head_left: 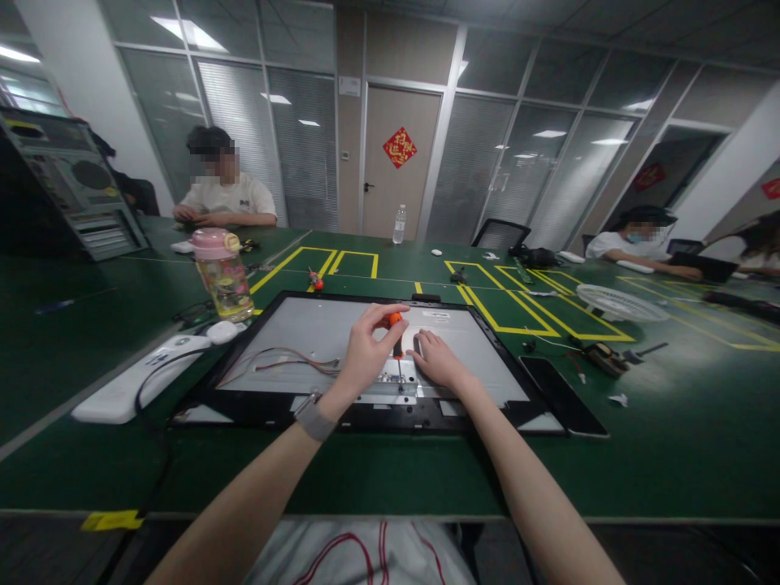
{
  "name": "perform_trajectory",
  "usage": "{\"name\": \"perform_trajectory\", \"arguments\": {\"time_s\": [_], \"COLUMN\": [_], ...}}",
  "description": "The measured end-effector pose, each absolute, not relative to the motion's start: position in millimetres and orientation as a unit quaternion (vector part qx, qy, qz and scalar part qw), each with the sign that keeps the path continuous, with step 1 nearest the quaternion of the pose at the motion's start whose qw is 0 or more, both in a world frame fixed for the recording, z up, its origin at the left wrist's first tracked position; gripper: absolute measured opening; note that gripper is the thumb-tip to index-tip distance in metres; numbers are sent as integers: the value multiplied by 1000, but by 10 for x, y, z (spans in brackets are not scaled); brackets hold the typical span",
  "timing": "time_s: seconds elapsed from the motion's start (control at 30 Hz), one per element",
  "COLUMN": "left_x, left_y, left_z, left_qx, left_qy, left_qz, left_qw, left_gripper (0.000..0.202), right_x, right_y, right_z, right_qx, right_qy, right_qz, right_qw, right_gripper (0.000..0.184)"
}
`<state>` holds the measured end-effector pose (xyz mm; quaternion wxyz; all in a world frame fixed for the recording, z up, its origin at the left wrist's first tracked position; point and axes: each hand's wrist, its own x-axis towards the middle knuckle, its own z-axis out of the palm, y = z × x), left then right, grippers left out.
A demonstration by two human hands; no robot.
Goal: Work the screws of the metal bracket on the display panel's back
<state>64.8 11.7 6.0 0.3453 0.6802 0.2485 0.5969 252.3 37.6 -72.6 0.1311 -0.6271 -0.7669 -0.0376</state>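
Over the panel's [292, 325] middle, your L hand [367, 345] is clamped on the screwdriver [398, 348] handle, shaft approx. upright, tip down twd panel's near edge. Your R hand [437, 357] lies spread on the panel, a bit twd its R side, nothing visibly gripped; L hand's nearer the tool.

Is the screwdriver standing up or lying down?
The screwdriver is standing roughly upright: its orange-and-black handle is on top, in the left hand, and its thin shaft points down toward the display panel.
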Motion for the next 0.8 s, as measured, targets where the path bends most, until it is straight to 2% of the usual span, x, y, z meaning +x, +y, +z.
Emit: {"name": "perform_trajectory", "arguments": {"time_s": [0.13,0.27,0.37,0.53,0.7,0.8], "left_x": [647,640,644,661,667,667], "left_y": [71,43,43,36,29,47], "left_z": [74,84,75,81,92,74], "left_qx": [678,674,668,662,666,657], "left_qy": [255,216,203,241,227,242], "left_qz": [610,601,595,622,614,625], "left_qw": [321,371,399,342,357,347], "left_gripper": [17,28,27,14,21,16], "right_x": [2522,2522,2521,2517,2518,2520], "right_y": [378,377,373,365,361,363], "right_z": [-729,-735,-734,-718,-707,-710], "right_qx": [-628,-627,-627,-628,-628,-629], "right_qy": [-766,-767,-767,-767,-767,-766], "right_qz": [-40,-43,-42,-39,-35,-33], "right_qw": [131,131,130,127,127,129], "right_gripper": [45,45,44,45,46,46]}}
